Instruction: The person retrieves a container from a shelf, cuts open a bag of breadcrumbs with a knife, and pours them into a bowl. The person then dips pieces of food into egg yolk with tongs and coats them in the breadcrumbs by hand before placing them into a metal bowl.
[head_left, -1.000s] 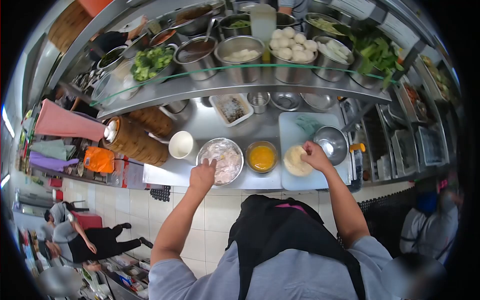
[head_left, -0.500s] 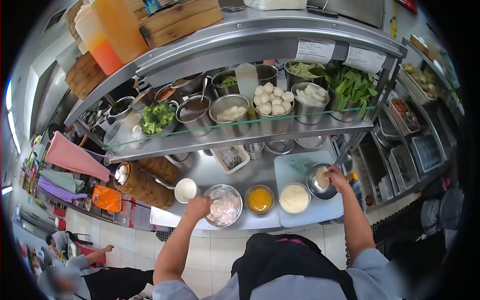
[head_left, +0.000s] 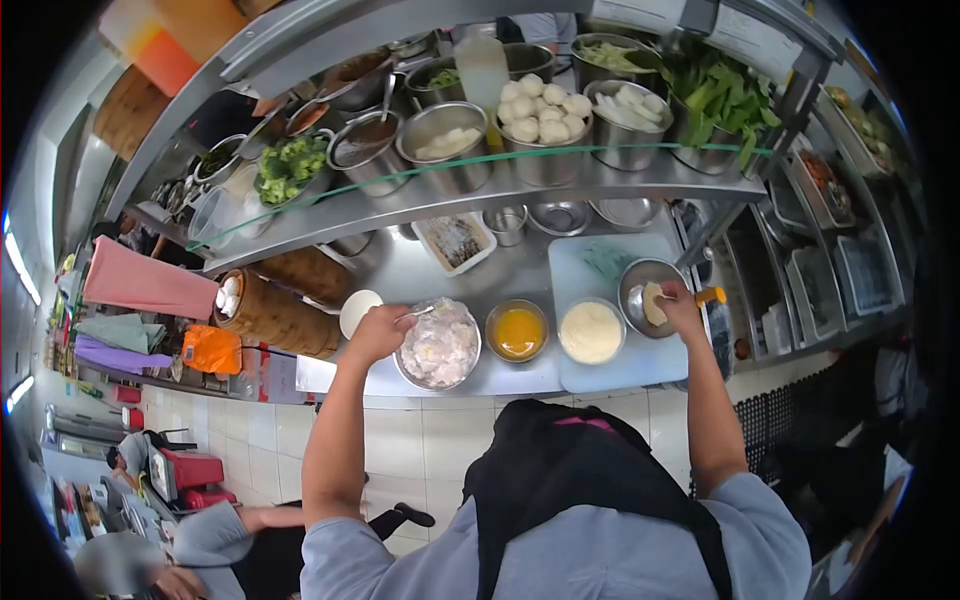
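Observation:
My left hand (head_left: pixel 377 335) is closed on a slim metal utensil (head_left: pixel 414 313), whose kind I cannot make out, at the rim of a metal bowl of pale, floury pieces (head_left: pixel 440 345). To the right is a metal bowl of beaten egg (head_left: pixel 519 332). Beside it, a clear bowl of pale crumbs (head_left: pixel 590 332) sits on a translucent cutting board (head_left: pixel 647 372). My right hand (head_left: pixel 681 308) grips a flat, crumb-coated piece (head_left: pixel 655 304) over another metal bowl (head_left: pixel 636 284); its fingers partly cover the piece.
Behind the bowls stands a white tray (head_left: pixel 455 243). Bamboo steamers (head_left: pixel 270 318) and a white cup (head_left: pixel 360 312) are on the left. A glass-edged shelf (head_left: pixel 480 205) carries several pots, including white balls (head_left: pixel 543 110) and broccoli (head_left: pixel 290 168). A person (head_left: pixel 225 550) is at lower left.
The view has tilted, so the counter sits higher. My left hand has drawn back toward the left rim of the floury bowl. The right hand still holds the coated piece, now lower in the bowl.

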